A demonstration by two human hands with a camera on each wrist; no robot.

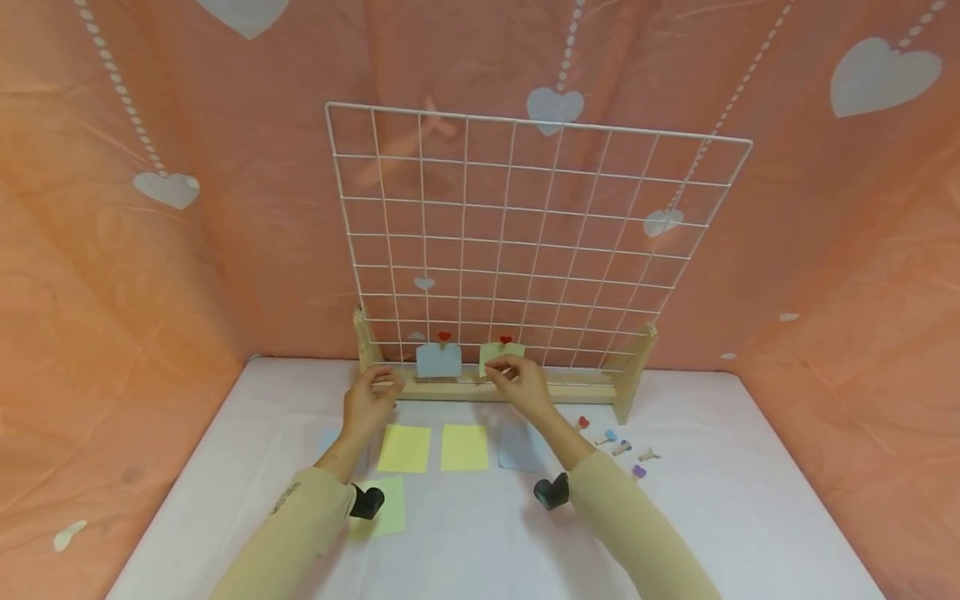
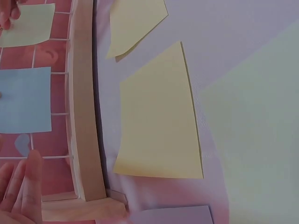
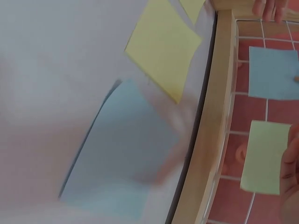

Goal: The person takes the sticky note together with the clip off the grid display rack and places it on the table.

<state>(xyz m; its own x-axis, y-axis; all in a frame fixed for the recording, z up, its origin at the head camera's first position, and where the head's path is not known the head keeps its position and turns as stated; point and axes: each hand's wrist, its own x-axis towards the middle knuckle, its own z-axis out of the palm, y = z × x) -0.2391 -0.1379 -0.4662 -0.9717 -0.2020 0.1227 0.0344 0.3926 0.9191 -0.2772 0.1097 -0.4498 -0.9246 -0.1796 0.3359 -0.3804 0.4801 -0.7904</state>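
A light green sticky note [image 1: 491, 351] hangs low on the white wire grid [image 1: 495, 204] under a red heart clip [image 1: 506, 339]. My right hand [image 1: 522, 388] is at this note, fingers bent and overlapping its right part; in the right wrist view the fingertips [image 3: 290, 156] cover its edge. To its left a light blue note [image 1: 438, 362] hangs under another red heart clip [image 1: 445, 337]. My left hand [image 1: 369, 400] is raised just left of the blue note, holding nothing; the left wrist view shows its fingers [image 2: 32, 179] extended near the grid.
A wooden stand [image 1: 585, 392] holds the grid. Before it on the white table [image 1: 465, 558] lie two yellow notes [image 1: 405, 449], a blue note [image 1: 519, 447] and a green note [image 1: 392, 508], partly under my left sleeve. Several small wooden clips [image 1: 622, 448] lie at the right.
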